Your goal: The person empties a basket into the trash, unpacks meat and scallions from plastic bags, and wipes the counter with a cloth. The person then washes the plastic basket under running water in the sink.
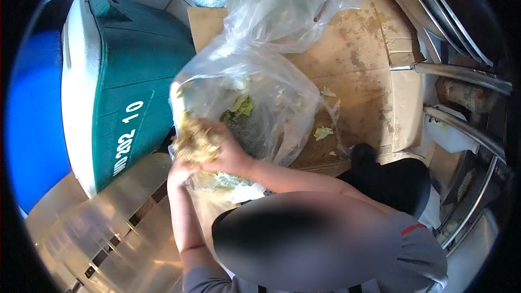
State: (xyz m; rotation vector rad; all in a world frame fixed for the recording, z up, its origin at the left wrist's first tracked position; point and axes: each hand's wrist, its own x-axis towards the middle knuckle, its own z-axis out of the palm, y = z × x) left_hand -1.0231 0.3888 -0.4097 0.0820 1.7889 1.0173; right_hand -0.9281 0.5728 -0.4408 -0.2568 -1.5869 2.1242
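Observation:
My left hand (pixel 183 171) and my right hand (pixel 232 150) are closed together around a yellowish-brown leafy vegetable (pixel 196 142), smeared by motion. Its exact kind does not show. My left hand grips from below, while the right wraps its far side. Just beyond them, a large clear plastic bag (pixel 279 84) lies spread out with green leaves (pixel 242 106) in it. Below my hands, more pale plastic and bits of leaf show, partly hidden by my forearms.
Flattened cardboard (pixel 353 43) covers the floor, with leaf scraps (pixel 323 133) on it. A teal bin (pixel 142 70) and a blue container (pixel 38 119) stand at the left. Translucent plastic crates (pixel 103 228) sit at the lower left. Metal rack bars (pixel 461 125) line the right.

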